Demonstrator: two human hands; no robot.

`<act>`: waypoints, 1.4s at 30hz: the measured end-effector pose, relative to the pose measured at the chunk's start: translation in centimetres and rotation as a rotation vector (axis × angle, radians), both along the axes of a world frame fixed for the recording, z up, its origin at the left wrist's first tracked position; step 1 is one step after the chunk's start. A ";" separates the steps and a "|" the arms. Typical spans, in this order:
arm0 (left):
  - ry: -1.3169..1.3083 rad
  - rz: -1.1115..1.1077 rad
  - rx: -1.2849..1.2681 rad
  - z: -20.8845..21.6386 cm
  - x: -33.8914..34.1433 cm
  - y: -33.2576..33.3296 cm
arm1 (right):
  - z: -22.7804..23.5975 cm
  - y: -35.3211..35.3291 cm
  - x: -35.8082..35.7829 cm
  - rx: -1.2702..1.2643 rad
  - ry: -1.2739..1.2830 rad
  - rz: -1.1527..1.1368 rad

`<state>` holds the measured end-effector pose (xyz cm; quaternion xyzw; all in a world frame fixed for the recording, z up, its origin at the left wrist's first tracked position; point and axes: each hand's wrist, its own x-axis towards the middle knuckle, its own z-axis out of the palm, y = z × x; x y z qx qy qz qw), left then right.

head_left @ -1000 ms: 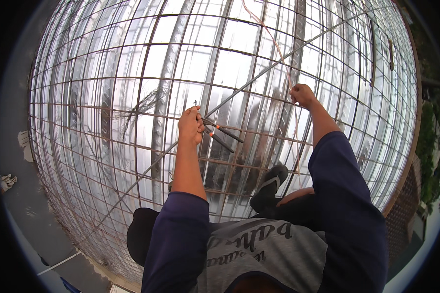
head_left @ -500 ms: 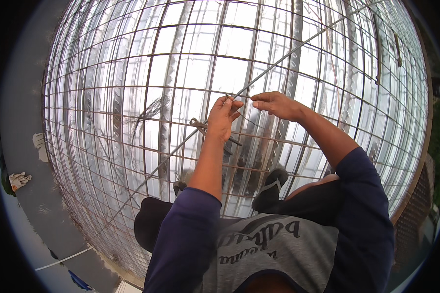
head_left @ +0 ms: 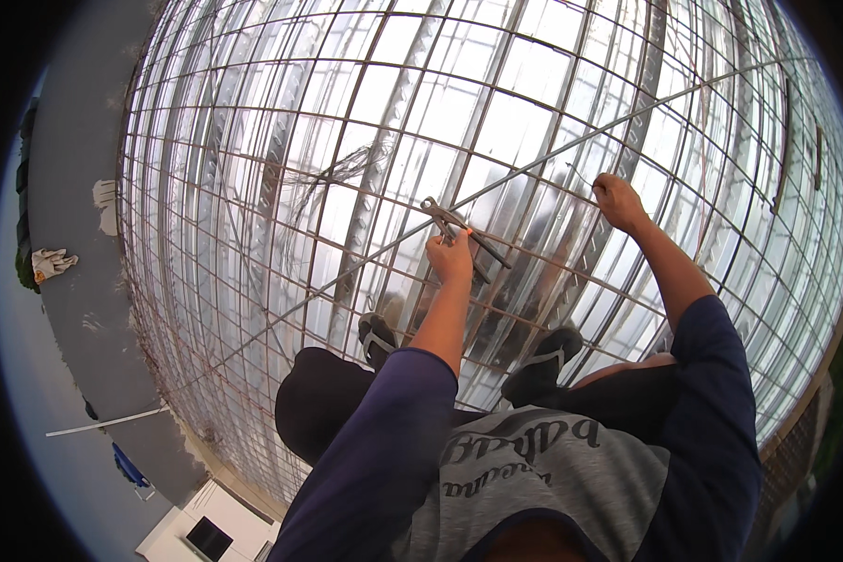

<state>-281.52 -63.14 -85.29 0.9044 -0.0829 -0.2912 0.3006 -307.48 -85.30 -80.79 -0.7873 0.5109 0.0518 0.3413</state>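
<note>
Steel pincers [head_left: 493,251] with dark handles lie across the rebar mesh [head_left: 412,272] near the middle, jaws pointing far left. My left hand [head_left: 451,257] is closed around them near the pivot. A thin grey rod [head_left: 571,145] runs diagonally over the mesh, passing by the pincers. Off to the right, my right hand [head_left: 619,202] is closed above the mesh, a short thin tie wire [head_left: 578,174] poking out of its fingers to the left. Its fingertips are partly hidden.
Shiny ribbed metal decking [head_left: 525,98] lies beneath the mesh. A bundle of loose wires [head_left: 339,170] rests at the left. My sandalled feet [head_left: 545,361] stand on the mesh area. Beyond its left edge are a grey wall [head_left: 70,215] and a crumpled pale cloth [head_left: 53,264].
My hands have parted: the right has moved away rightward with a wire, and the left has gone from pinching at the rod to gripping the pincers. The view has shifted.
</note>
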 end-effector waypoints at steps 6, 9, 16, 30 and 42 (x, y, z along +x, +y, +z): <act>0.088 -0.192 0.317 -0.5 0.3 -1.6 | -5.1 -0.9 -10.5 -0.184 0.124 0.008; 0.120 -0.237 0.383 -0.7 0.9 -3.2 | -4.3 -0.2 -11.4 0.130 0.017 -0.168; 0.180 -0.022 -0.080 0.0 1.4 -2.9 | -6.2 1.0 -13.9 0.155 0.051 -0.118; 0.185 -0.362 -0.442 33.9 11.3 -18.6 | -7.6 0.9 -13.6 0.146 0.130 0.066; -0.254 -0.901 0.020 41.0 10.1 -22.1 | -6.1 0.1 -13.9 0.267 0.168 0.078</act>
